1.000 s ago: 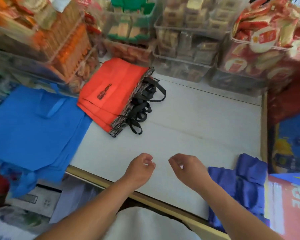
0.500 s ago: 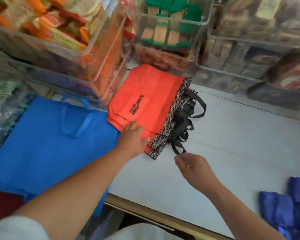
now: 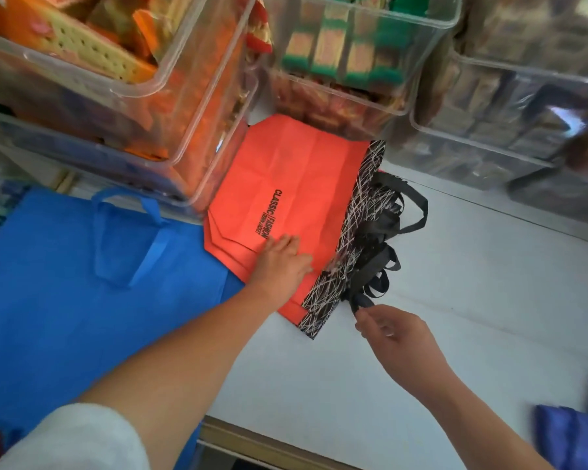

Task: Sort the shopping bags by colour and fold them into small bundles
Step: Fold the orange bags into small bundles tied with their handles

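From the head view, one stack of red bags is lying flat at the back of the table, its far end tucked under the clear bins. Three layered edges are showing at the stack's left corner; the full count cannot be told. A black band with white scribbles is running along the stack's right side, and a tangle of black handles is spilling from it onto the table, too knotted to count.

The left hand is pressing down on the near part of the top red bag, palm down with fingers straight and together. The right hand is pinching the near end of the handles between thumb and fingers, just beside the band's near corner.

Blue bags are lying spread to the left, touching the red stack's left edge and hanging over the table's near edge; one blue loop is showing on top. At least four bins are standing stacked along the back, overhanging both piles. Two dark blue bundles, blurred, are sitting at the right edge of the frame.

The white tabletop is lying bare to the right of the handles and in front of them, as far as the wooden rim.
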{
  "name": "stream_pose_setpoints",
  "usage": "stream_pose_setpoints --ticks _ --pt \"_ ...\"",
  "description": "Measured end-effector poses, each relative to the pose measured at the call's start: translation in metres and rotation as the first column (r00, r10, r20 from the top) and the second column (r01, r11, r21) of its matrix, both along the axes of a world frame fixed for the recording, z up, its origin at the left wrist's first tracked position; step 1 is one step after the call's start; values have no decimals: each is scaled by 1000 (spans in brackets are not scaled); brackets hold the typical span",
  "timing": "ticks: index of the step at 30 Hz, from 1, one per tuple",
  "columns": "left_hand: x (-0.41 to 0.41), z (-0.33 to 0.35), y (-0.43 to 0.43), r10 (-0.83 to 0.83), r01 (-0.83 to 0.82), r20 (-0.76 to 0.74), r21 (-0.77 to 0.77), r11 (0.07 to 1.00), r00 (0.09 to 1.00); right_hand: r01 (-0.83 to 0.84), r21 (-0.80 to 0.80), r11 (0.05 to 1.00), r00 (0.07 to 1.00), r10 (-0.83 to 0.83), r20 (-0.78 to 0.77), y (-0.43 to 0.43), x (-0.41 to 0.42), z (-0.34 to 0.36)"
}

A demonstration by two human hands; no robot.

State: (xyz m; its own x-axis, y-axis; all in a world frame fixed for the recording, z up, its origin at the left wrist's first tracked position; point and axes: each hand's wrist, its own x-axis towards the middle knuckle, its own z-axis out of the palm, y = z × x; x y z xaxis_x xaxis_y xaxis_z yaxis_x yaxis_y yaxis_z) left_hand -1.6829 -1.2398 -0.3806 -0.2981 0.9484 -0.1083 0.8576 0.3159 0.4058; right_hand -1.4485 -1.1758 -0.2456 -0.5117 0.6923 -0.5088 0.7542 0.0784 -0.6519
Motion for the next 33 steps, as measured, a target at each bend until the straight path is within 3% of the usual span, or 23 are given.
stream_pose_setpoints --ticks 4,6,9,15,17,22,24,27,30,33 --pt "16 22 2 15 -19 45 74 997 999 64 -25 998 998 -64 -9 1 4 4" --pt "32 42 5 4 -10 33 176 984 999 147 -12 989 987 -147 -69 1 3 13" --pt "78 74 4 -42 0 143 279 960 989 303 -13 953 937 -300 -178 4 11 31" --pt "194 111 -6 -178 95 357 237 967 917 500 -15 866 850 -494 -184 23 76 24" --pt "211 106 -13 -183 119 330 206 971 926 508 50 860 856 -498 -141 32 106 11" --pt "202 85 -44 -83 77 132 52 996 988 373 203 905 926 -377 -23 82 171 -11" --pt "205 78 -57 -103 114 64 -182 977 993 214 324 922 965 -251 77 94 186 -20" --pt "215 61 -74 -120 160 112 -514 842 987 28 480 877 987 -100 124 79 198 -39" --pt "222 46 -86 -150 194 124 -549 813 981 -154 289 945 984 120 133 20 205 -53" --pt "221 39 -86 -167 170 53 -521 837 984 -300 154 941 943 269 195 -27 211 -69"
